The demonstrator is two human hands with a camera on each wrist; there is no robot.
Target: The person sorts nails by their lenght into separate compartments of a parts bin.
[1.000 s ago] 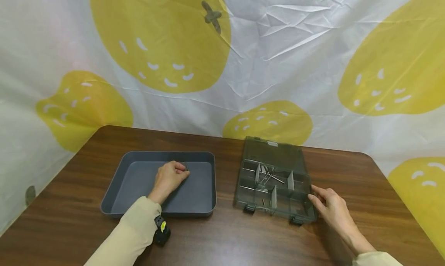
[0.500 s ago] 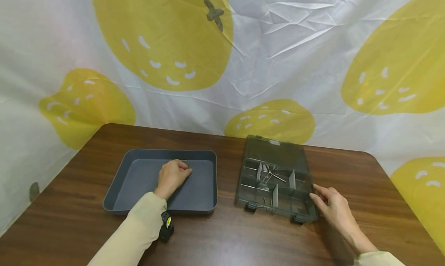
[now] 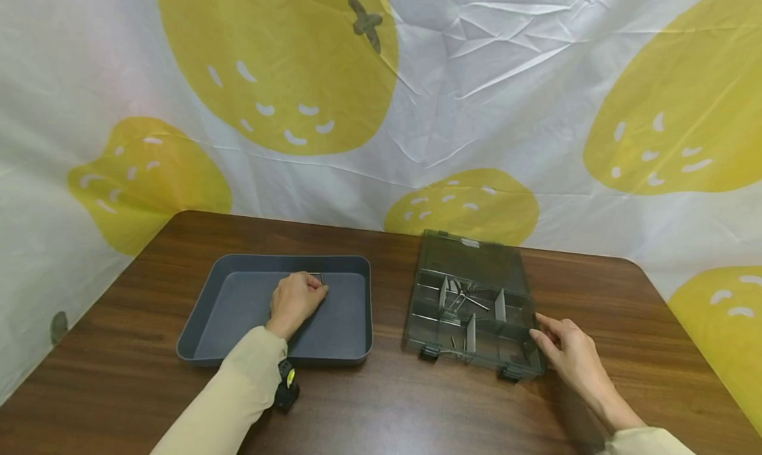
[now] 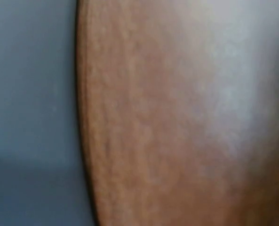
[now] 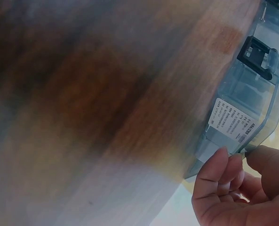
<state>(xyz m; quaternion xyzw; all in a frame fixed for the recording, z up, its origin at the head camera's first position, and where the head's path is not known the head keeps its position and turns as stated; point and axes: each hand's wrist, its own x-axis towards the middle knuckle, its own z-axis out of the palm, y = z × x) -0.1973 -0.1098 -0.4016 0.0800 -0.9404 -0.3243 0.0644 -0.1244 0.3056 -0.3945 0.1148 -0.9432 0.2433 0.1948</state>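
In the head view, my left hand (image 3: 296, 303) is over the grey tray (image 3: 202, 339) and pinches a thin, L-shaped metal hex key (image 3: 322, 278) between thumb and fingers. Part of the key is hidden behind the fingertips. On the right, my right hand (image 3: 574, 359) grips the near right edge of a see-through, dark compartment box (image 3: 506, 342). Thumb and fingers pinch the box corner in the right wrist view, beside a white printed label (image 5: 233, 120). Several metal rods (image 3: 464, 299) like hex keys lie inside the box. Only a blurred tray side (image 4: 31, 94) shows in the left wrist view.
Tray and box stand apart on a brown wooden table (image 3: 387, 402). White dividers (image 3: 471, 332) split the box into compartments, and black latches (image 3: 430, 352) sit along its front edge. A white cloth with yellow fruit (image 3: 464, 204) hangs behind the table.
The head view shifts slightly between the first and second frames. My left forearm turns a little, while both hands keep their holds and the box and tray stay in place.
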